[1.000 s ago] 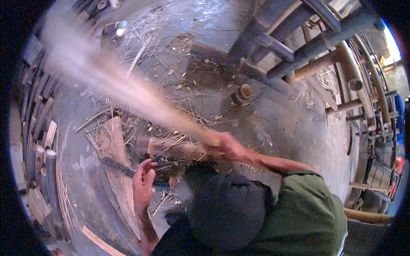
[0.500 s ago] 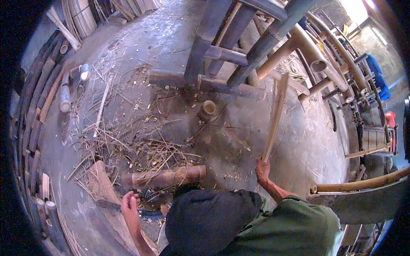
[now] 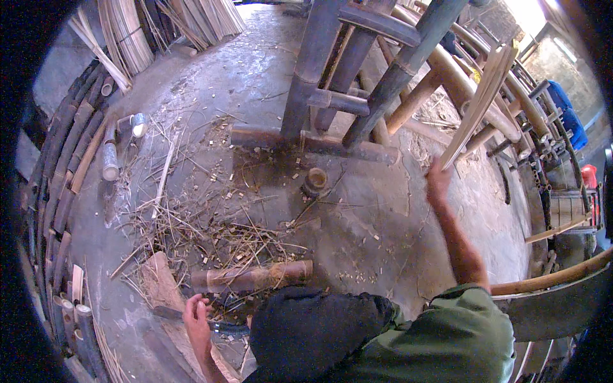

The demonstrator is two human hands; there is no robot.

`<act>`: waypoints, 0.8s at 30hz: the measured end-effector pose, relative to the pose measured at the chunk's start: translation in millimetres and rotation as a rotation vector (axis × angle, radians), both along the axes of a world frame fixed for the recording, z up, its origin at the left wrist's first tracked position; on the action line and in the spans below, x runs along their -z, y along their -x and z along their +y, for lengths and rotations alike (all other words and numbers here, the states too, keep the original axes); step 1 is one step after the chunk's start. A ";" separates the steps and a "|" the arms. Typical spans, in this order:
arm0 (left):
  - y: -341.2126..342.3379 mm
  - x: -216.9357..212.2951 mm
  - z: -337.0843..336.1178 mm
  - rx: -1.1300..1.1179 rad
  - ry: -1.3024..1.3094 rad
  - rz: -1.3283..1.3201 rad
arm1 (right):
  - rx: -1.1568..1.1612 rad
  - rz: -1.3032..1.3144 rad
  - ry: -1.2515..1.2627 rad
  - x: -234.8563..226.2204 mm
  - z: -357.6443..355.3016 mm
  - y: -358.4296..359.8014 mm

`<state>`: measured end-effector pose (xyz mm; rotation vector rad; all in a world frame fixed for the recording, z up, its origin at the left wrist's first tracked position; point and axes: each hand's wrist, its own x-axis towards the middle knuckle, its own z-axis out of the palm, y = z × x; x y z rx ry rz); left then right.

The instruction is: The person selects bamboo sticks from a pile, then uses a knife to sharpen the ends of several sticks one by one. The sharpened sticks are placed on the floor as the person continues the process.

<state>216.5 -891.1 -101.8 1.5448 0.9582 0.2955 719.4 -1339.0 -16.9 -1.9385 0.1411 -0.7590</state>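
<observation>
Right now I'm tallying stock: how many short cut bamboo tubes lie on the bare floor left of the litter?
2: a grey tube and a shorter one beside it. Others may be hidden.

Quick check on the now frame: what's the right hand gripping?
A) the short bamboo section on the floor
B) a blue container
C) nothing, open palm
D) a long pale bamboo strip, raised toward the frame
D: the right hand is closed round the lower end of a long pale bamboo strip that slants up and to the right, while the short bamboo section lies on the floor.

A dark post frame (image 3: 332,83) stands beyond a small bamboo ring (image 3: 315,180) on littered concrete floor (image 3: 377,217).
</observation>
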 end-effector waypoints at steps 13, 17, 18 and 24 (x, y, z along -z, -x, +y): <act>-5.5 -13.7 1.1 0.023 -0.029 0.072 | 0.063 0.400 1.032 -276.4 -155.4 -181.3; 29.3 -21.2 11.0 -0.018 -0.110 0.121 | 0.007 0.307 1.157 -234.8 -145.6 -163.6; 38.3 -21.4 16.4 0.005 -0.106 0.105 | -0.013 0.272 1.169 -224.4 -148.3 -155.2; 68.4 -17.7 20.3 -0.110 -0.313 0.142 | -0.096 0.155 1.280 -157.6 -119.8 -127.7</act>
